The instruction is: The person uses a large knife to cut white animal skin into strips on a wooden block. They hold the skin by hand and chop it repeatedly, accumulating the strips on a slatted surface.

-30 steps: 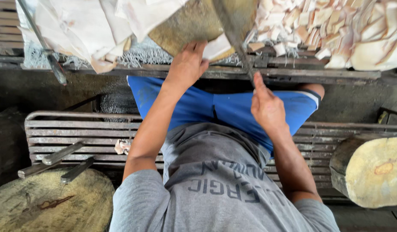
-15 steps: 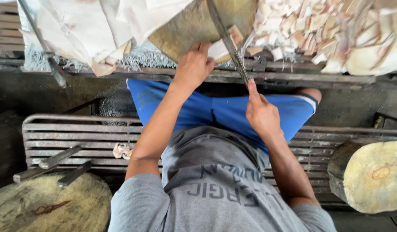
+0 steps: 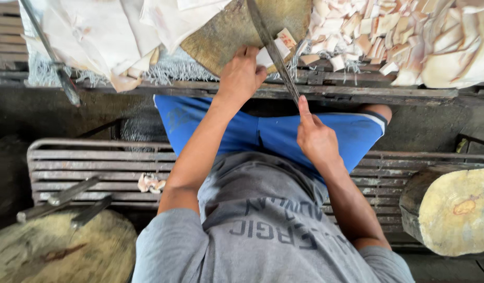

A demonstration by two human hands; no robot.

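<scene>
The right hand (image 3: 316, 139) has swung the long knife (image 3: 271, 50) up onto the round block (image 3: 237, 31), fingers clamped on its handle; the left hand (image 3: 242, 76) pinches a pale piece (image 3: 264, 56).

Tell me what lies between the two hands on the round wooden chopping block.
In the head view, a pale flat cut piece and the long dark metal blade lie between the left hand and right hand, on the round wooden chopping block.
</scene>
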